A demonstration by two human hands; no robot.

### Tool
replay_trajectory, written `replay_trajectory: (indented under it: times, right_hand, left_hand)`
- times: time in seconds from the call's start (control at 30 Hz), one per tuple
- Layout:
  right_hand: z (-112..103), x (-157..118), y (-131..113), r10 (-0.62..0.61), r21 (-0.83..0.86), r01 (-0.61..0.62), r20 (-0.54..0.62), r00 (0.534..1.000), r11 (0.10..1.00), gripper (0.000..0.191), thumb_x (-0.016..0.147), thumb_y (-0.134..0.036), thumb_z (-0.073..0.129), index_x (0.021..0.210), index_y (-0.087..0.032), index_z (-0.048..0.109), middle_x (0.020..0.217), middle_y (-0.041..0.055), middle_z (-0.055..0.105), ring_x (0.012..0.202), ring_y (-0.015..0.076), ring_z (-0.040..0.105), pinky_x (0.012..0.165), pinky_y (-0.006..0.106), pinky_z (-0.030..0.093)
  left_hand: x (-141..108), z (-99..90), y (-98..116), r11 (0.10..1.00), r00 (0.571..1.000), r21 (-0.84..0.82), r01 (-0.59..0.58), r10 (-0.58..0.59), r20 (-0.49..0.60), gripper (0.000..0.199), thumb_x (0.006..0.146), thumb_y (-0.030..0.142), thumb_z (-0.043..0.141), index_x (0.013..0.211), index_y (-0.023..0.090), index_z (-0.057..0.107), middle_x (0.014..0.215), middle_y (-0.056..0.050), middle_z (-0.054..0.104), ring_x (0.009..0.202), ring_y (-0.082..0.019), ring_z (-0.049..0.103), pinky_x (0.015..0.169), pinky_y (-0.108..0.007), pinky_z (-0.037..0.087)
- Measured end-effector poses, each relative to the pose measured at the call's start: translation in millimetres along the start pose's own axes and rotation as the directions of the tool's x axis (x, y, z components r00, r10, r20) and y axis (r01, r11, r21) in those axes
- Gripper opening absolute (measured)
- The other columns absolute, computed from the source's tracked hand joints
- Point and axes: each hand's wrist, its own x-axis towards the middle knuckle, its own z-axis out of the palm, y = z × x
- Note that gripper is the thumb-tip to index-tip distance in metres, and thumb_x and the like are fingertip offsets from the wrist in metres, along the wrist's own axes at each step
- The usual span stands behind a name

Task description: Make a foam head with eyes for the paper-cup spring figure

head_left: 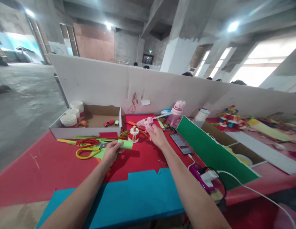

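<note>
My left hand (111, 150) pinches a strip of light green paper (126, 144) that sticks out to the right above the red table. In my right hand (157, 136) is a pink hot glue gun (146, 122), its nozzle pointing left and a long glue stick coming out of its back. Between the hands stands a small white-and-red paper cup (133, 135) turned upside down, with a little green and red piece on top. Yellow-handled scissors (87, 153) lie just left of my left hand, over scraps of coloured paper.
At the back left, a cardboard box (100, 132) holds paper cups and small paper rolls. A phone (181, 143), a purple power strip (202, 178) with cables and a green-sided box (210, 149) lie on the right. Blue sheet (143, 194) covers the near edge.
</note>
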Motion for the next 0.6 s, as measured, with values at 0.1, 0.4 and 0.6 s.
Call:
replay_trajectory:
  times: [0.1,0.4,0.6]
  right_hand:
    - [1.0,-0.7,-1.2,-0.008,-0.01,0.008,-0.006,1.0,1.0,0.02,0.092,-0.036,0.044,0.091,-0.019,0.056,0.069,0.0031,0.066,0.052,0.0159,0.061,0.058,0.026,0.045]
    - [2.4,-0.7,-1.2,-0.013,-0.07,0.012,-0.021,1.0,0.997,0.019,0.093,-0.034,0.046,0.094,-0.018,0.056,0.075,0.0051,0.068,0.068,0.0176,0.066,0.062,0.024,0.044]
    - [3.9,0.0,1.2,-0.017,-0.089,0.014,-0.03,0.999,0.996,0.019,0.092,-0.035,0.046,0.094,-0.019,0.056,0.076,0.006,0.068,0.065,0.018,0.065,0.061,0.025,0.044]
  left_hand:
    - [0.2,0.1,0.2,1.0,1.0,-0.004,-0.004,0.004,0.0,0.034,0.057,0.039,0.082,0.076,0.012,0.071,0.072,-0.006,0.07,0.063,-0.014,0.061,0.059,-0.024,0.052]
    - [0.6,-0.2,1.1,1.0,1.0,0.008,0.002,-0.002,0.018,0.036,0.059,0.041,0.081,0.08,0.013,0.072,0.075,-0.006,0.071,0.065,-0.014,0.061,0.06,-0.023,0.052]
    - [0.1,0.1,1.3,1.0,1.0,0.001,0.002,-0.002,0.01,0.033,0.058,0.04,0.081,0.076,0.014,0.072,0.073,-0.005,0.07,0.062,-0.013,0.06,0.058,-0.022,0.051]
